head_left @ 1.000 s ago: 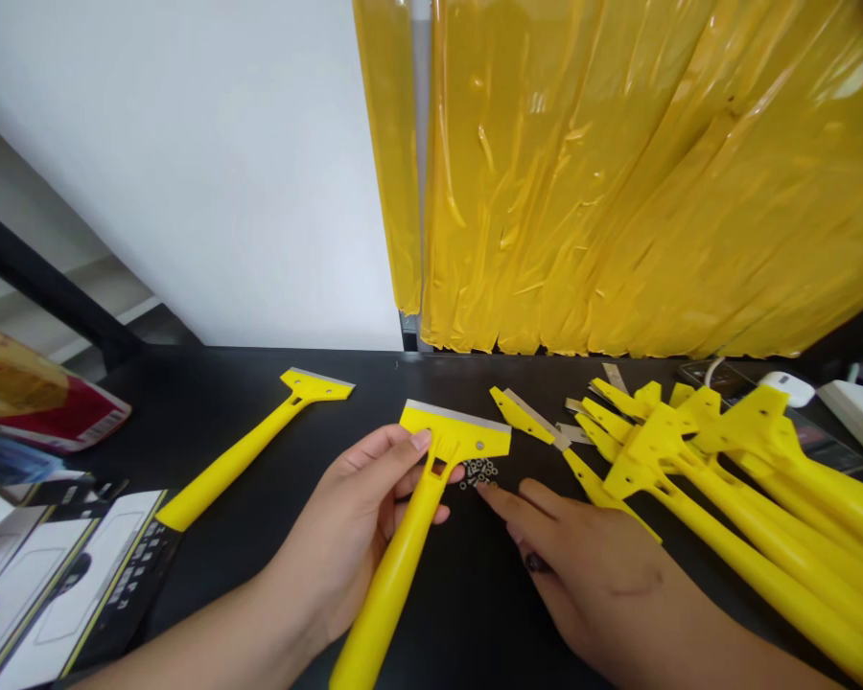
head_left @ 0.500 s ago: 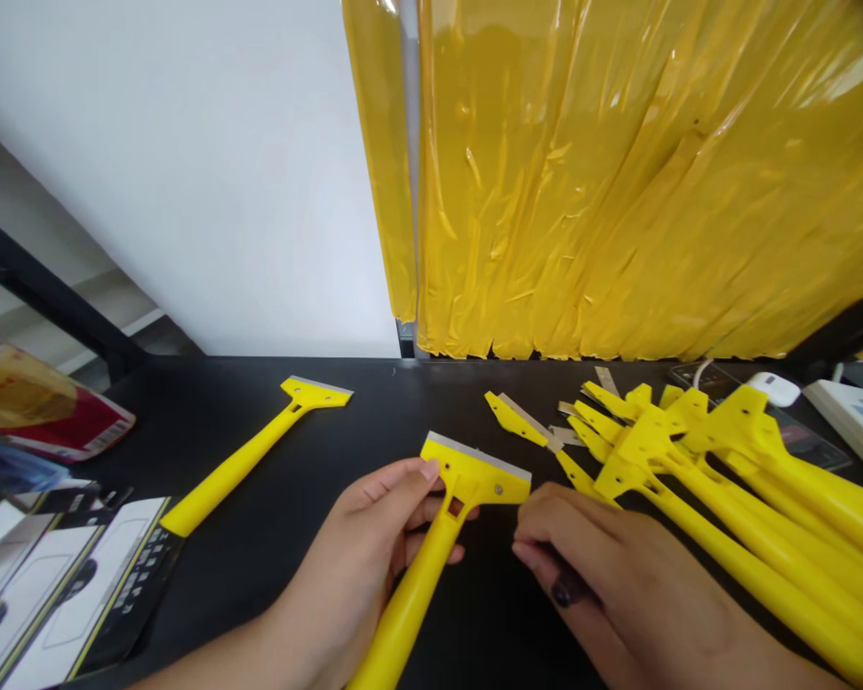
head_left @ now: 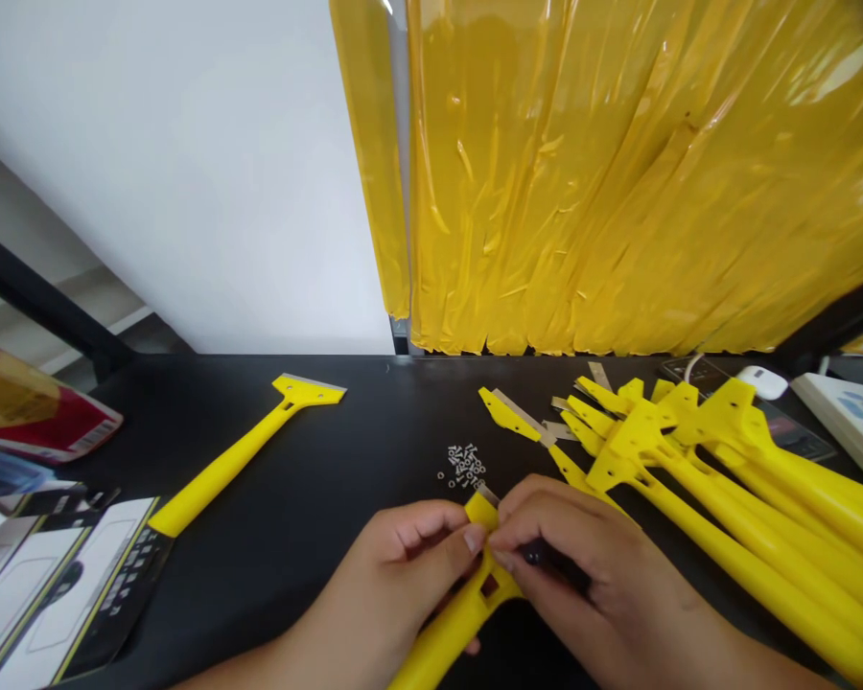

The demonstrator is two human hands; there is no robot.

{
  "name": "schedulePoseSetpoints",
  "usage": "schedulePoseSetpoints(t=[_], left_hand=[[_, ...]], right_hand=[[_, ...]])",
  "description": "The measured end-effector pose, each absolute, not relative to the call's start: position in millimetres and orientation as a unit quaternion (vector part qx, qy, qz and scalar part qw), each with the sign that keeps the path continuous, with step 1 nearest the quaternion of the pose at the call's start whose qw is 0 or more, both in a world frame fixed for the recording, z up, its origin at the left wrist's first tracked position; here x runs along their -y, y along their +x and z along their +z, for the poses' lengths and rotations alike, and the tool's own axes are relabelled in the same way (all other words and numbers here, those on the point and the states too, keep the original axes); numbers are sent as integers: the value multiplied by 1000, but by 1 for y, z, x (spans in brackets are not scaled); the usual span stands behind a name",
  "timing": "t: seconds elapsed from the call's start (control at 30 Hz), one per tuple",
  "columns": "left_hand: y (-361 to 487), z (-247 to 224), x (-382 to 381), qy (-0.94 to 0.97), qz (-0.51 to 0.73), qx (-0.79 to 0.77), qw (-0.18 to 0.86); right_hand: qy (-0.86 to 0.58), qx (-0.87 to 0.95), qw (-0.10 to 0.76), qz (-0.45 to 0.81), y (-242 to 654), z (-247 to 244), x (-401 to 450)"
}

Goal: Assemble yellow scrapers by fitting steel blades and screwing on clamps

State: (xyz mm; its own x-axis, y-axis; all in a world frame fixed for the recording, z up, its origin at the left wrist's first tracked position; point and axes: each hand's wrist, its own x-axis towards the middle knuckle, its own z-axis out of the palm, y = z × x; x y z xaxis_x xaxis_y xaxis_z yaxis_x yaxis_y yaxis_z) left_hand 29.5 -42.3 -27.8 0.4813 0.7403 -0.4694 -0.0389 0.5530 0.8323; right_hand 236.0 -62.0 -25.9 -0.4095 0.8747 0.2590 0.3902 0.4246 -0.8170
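My left hand (head_left: 395, 585) is closed around a yellow scraper (head_left: 442, 632), thumb on its head. The scraper's head is turned, and a short stretch of metal blade (head_left: 487, 494) shows at its edge. My right hand (head_left: 596, 565) has its fingertips pinched at the head, hiding much of it. Tucked in that hand is a black tool handle (head_left: 536, 553); its tip is hidden. Just beyond the head lies a small pile of screws and nuts (head_left: 466, 464). To the left, another yellow scraper (head_left: 237, 465) with its blade fitted lies on the black table (head_left: 259, 575).
Several yellow scraper handles (head_left: 726, 498) are heaped at the right, with loose yellow clamp plates (head_left: 507, 414) and blades beside them. Printed cards (head_left: 35, 585) and a red-and-yellow package (head_left: 43, 402) sit at the left. A white power strip (head_left: 849, 412) is at the far right.
My right hand has moved left onto the scraper's head. The scraper has turned and come lower, uncovering the pile of screws and nuts. The view has shifted slightly.
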Motion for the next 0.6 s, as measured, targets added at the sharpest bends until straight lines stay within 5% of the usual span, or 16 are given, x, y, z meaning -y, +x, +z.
schedulePoseSetpoints(t=[0.43,0.6], left_hand=[[31,-30,46,391,229,-446,772],[30,-27,46,374,231,-445,780]], right_hand=[[-534,546,289,578,233,-21,51],[-546,572,279,545,243,-2,57]])
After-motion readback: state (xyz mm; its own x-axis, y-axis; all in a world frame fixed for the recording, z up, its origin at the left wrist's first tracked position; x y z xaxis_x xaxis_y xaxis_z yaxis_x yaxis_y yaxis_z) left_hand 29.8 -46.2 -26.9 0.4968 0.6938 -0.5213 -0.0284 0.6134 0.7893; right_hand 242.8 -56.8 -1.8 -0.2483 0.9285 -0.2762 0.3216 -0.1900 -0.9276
